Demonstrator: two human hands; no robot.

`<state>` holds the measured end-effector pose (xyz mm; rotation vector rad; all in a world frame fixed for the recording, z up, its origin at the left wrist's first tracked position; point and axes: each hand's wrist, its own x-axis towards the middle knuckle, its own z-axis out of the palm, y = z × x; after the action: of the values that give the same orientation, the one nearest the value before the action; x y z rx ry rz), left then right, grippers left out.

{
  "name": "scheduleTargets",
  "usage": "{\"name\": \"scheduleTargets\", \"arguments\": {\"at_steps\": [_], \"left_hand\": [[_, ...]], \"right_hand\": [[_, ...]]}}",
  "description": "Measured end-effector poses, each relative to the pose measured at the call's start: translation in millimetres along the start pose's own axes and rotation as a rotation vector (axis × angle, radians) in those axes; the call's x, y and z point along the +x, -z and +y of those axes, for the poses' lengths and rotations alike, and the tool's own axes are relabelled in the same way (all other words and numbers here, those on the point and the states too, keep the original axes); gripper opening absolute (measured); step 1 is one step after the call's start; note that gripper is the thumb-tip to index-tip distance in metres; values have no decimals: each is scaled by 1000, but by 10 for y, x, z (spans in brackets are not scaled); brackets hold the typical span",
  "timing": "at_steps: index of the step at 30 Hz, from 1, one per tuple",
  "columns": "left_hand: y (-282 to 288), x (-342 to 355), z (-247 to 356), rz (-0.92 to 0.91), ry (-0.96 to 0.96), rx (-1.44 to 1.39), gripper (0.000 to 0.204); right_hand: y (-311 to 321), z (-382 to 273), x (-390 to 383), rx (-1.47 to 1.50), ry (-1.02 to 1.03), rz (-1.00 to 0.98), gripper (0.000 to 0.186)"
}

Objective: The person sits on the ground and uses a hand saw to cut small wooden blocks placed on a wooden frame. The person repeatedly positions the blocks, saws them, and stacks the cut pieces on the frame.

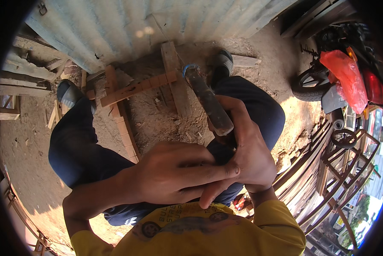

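In front of my body, my right hand [252, 151] is closed around the near end of a long, dark, flat-sided bar [206, 102]. The bar slants away up and to the left, and a blue loop [190, 68] sits at its far end. I cannot make out what kind of tool it is, as my fingers pass behind it. My left hand [174, 173] lies across to the right, its fingers stretched out and the tips touching the base of my right hand. The left palm faces down and is hidden.
Between my feet, wooden pieces [138, 88] with evenly spaced marks lie crossed on the dirt floor, beside a thick wooden block [176, 81]. Corrugated metal sheeting [148, 21] stands ahead. At right are a motorcycle [371, 81] with a red plastic bag [345, 77] and stacked timber [304, 170].
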<state>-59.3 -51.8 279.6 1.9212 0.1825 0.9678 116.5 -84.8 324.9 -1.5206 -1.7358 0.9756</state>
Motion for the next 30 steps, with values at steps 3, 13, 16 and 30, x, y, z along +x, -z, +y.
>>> {"name": "scheduleTargets", "arguments": {"at_steps": [3,13,16,30], "left_hand": [[5,2,-12,59,-63,-6,40],[18,-26,9,104,-69,-20,33],[12,-41,10,124,-90,7,32],[246,-56,49,214,-136,146,16]], "right_hand": [[-11,-8,-4,25,-13,-16,131],[-19,-22,-16,56,-63,-12,130],[-6,-17,-16,48,-58,-14,131],[197,246,-1,410,-135,212,46]]}}
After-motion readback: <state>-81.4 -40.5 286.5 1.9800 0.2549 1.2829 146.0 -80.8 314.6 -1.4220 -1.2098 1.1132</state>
